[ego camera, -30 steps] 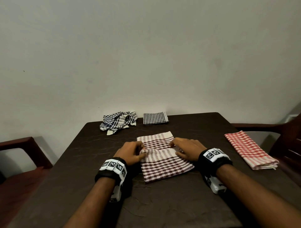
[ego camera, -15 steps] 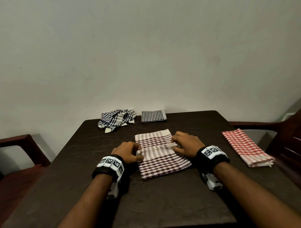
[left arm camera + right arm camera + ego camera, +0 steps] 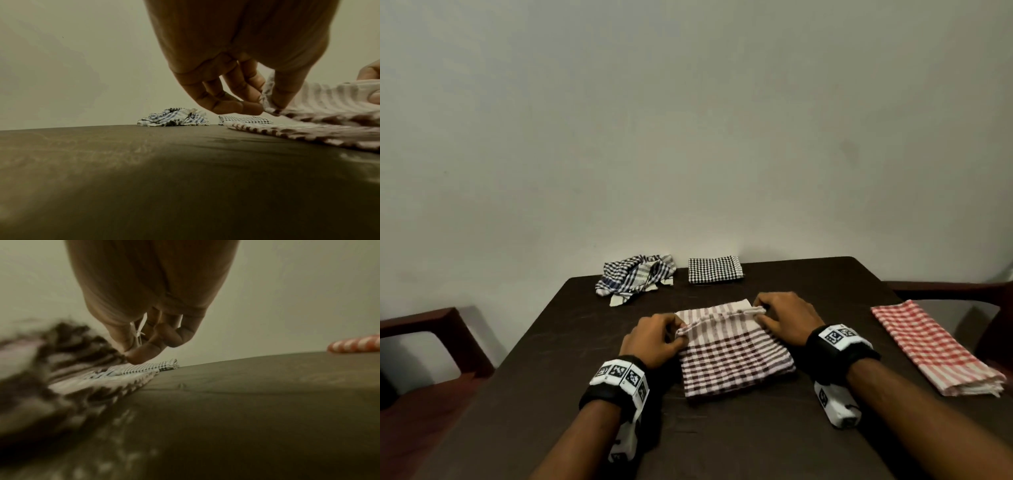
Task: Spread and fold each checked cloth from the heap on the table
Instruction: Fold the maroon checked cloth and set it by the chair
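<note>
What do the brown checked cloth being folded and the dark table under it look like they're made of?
The brown checked cloth looks like soft woven cotton, matte: it bends limply where the left hand and the right hand pinch its edge, and loose threads show there. The table is dark brown with a dull sheen and fine scuffs; perhaps moulded plastic or laminate, I cannot tell which.

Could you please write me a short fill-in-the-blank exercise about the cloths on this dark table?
1. Both hands pinch the edge of the ____-and-white checked cloth.
2. The folded red-and-white checked cloth lies on the person's ____ side.
3. The crumpled blue-and-white cloth heap lies ____ of the small folded black-and-white checked cloth.
4. The dark table holds ____ neatly folded cloths untouched by hands.

Missing words: brown; right; left; two
</note>
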